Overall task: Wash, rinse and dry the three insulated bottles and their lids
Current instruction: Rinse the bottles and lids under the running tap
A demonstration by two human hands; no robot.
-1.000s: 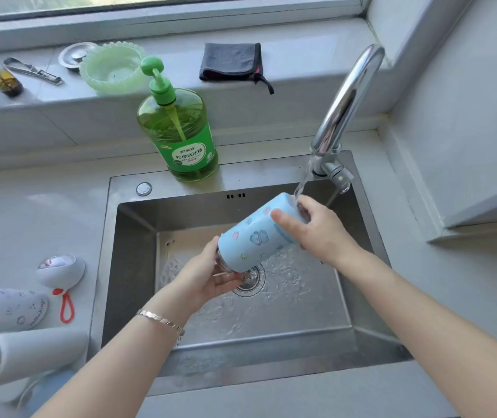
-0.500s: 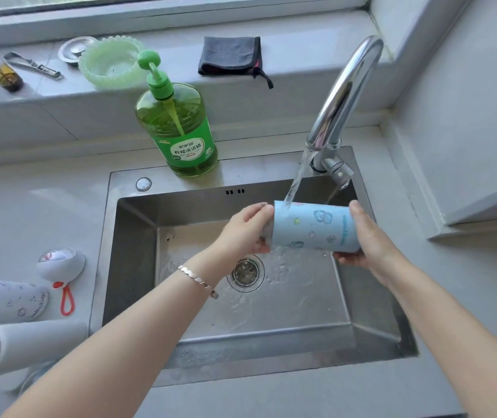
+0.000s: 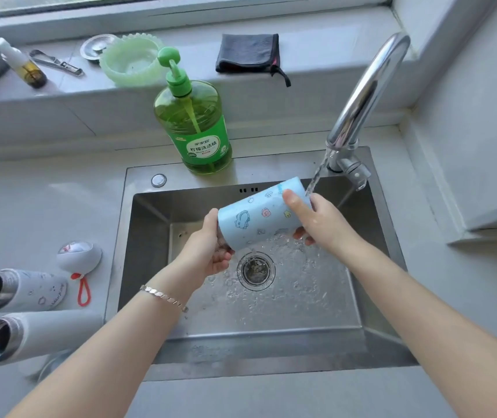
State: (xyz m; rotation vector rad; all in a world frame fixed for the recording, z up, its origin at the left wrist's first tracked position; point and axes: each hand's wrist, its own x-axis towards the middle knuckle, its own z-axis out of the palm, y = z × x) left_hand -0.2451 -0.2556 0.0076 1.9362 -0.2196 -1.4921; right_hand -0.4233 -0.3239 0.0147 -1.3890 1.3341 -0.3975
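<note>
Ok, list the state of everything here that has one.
Curved chrome tap: running.
Pale blue cartoon-printed bottle: tilted, water striking its upper end.
Left hand: grips its lower end.
Right hand: grips its upper end.
Patterned white bottle: on its side, uncapped.
Plain white bottle: on its side, uncapped.
White rounded lid with red loop: off, on the counter.
Green pump soap bottle: upright.
Dark grey cloth: folded.
Steel sink: wet.

One head-worn view looks steeply down, close over the sink (image 3: 385, 242)
</note>
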